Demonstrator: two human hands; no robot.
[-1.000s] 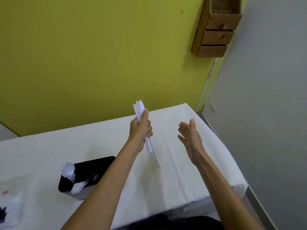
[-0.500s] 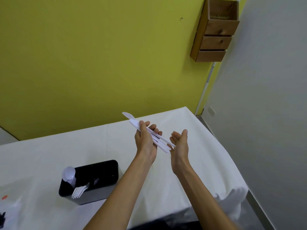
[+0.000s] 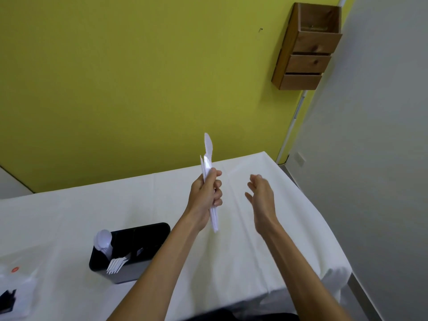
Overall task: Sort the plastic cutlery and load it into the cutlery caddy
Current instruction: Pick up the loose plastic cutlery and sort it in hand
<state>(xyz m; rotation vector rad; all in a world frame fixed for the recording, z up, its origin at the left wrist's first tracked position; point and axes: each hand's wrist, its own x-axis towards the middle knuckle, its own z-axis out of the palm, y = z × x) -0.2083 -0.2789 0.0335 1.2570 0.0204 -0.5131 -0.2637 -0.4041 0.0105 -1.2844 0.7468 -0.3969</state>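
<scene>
The left hand (image 3: 205, 195) grips a near-upright cutlery bundle (image 3: 209, 181) above the table (image 3: 69, 216), right hand (image 3: 260, 193) loosely spread beside it, caddy (image 3: 129, 251) near left.

A plain room set up like a small canteen corner

We see a surface (image 3: 266, 228) under a white cloth pushed against a yellow-green wall (image 3: 139, 77), with a grey wall (image 3: 375, 158) on the right. A small wooden drawer unit (image 3: 305, 49) hangs high up. A black cutlery caddy (image 3: 129, 272) with white plastic forks (image 3: 117, 265) and spoons (image 3: 103, 239) suggests a simple dining or serving space.
</scene>
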